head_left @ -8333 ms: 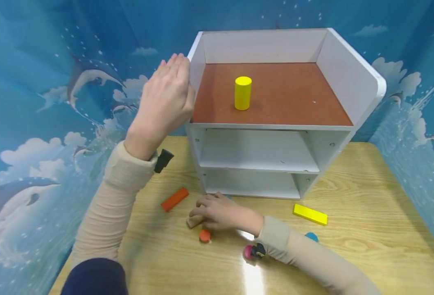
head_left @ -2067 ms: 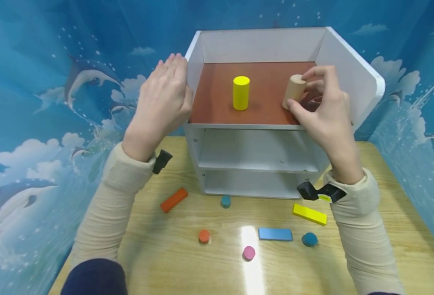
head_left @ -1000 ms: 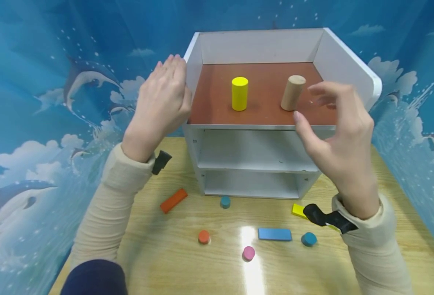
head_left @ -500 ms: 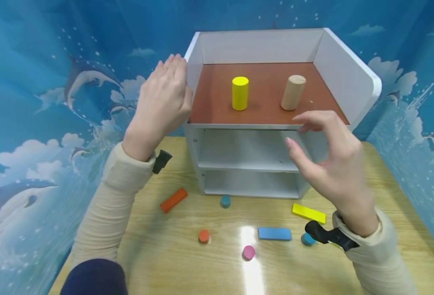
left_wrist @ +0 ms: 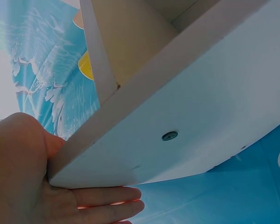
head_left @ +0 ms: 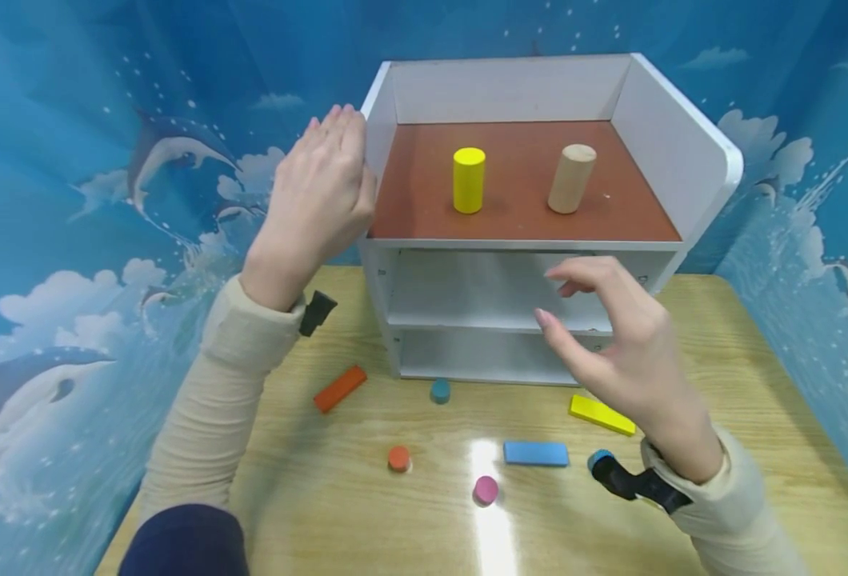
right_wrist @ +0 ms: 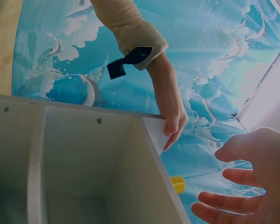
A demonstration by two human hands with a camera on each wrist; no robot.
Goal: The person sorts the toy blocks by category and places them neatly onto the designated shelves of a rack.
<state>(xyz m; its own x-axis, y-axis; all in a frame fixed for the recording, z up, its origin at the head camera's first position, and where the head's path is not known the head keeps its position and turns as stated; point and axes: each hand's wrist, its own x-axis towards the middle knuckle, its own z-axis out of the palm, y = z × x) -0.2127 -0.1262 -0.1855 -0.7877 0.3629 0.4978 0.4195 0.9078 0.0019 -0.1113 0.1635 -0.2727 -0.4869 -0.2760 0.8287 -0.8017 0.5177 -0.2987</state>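
In the head view my left hand (head_left: 316, 184) holds the left side panel of a small white shelf unit (head_left: 518, 248). The left wrist view shows the panel's edge lodged between thumb and fingers, the fingers long along the outer face and the thumb partly hidden behind it. My right hand (head_left: 629, 352) hovers in front of the unit's right half, thumb and fingers apart with nothing between them. On the brown top stand a yellow cylinder (head_left: 469, 181) and, to its right, a plain wooden cylinder (head_left: 571, 178), leaning slightly in this view.
On the wood-grain table (head_left: 323, 512) lie a red-orange block (head_left: 340, 390), a teal disc (head_left: 440, 390), an orange disc (head_left: 398, 458), a pink disc (head_left: 486, 490), a blue block (head_left: 536, 454) and a yellow block (head_left: 602, 414). A blue disc (head_left: 600, 458) is partly behind the right wrist strap.
My right hand lifted the wooden cylinder from the table, set it on the brown top and let go. It then moved down in front of the shelves. The left hand stayed put.
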